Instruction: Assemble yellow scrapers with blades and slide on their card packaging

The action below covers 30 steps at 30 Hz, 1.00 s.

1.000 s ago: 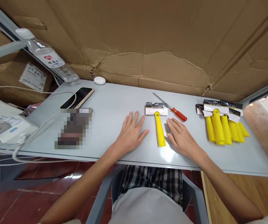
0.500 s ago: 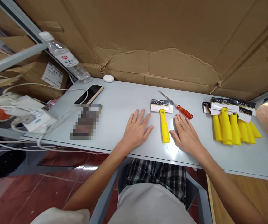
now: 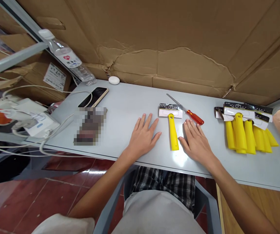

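My left hand lies palm down on the grey tabletop, fingers spread, holding nothing. To its right rests a yellow-handled tool; a black-and-white card sleeve covers its head, so the blade or head is hidden. On the other side of this tool my right hand is also flat on the table, fingers stretched out and thumb pointing toward the handle. A screwdriver with a red handle lies just beyond the right fingertips, its shaft slanting to the back left behind the card.
Several more yellow-handled tools lie piled at the right. Toward the left are a phone, a blurred-out item, a white oval object, a plastic bottle and a power strip with cables. Cardboard walls the back.
The head view has shifted very slightly. Both hands, the yellow-handled tool and the screwdriver keep their places on the table.
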### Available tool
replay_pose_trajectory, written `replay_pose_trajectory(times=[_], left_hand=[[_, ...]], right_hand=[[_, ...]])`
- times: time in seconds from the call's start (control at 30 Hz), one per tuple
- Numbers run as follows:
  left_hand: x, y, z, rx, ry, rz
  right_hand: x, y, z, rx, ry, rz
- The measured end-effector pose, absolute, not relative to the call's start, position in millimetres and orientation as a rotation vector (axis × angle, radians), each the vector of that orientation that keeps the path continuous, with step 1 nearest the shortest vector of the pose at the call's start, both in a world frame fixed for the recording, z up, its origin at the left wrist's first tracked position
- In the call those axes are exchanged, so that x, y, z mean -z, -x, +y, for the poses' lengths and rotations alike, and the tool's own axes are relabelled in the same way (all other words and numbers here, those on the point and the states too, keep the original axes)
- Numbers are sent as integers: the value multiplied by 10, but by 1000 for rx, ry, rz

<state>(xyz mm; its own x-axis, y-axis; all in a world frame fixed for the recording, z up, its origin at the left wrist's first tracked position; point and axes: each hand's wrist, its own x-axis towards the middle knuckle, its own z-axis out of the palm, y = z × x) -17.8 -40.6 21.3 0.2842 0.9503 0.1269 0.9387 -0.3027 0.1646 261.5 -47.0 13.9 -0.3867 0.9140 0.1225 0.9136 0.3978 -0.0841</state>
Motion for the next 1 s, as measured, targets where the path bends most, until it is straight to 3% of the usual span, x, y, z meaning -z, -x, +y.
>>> replay_pose_trajectory(times=[1.0], left_hand=[[-206, 178, -415, -307, -2476, 1829]], right_hand=[[-130, -2586, -478, 18, 1714, -2423]])
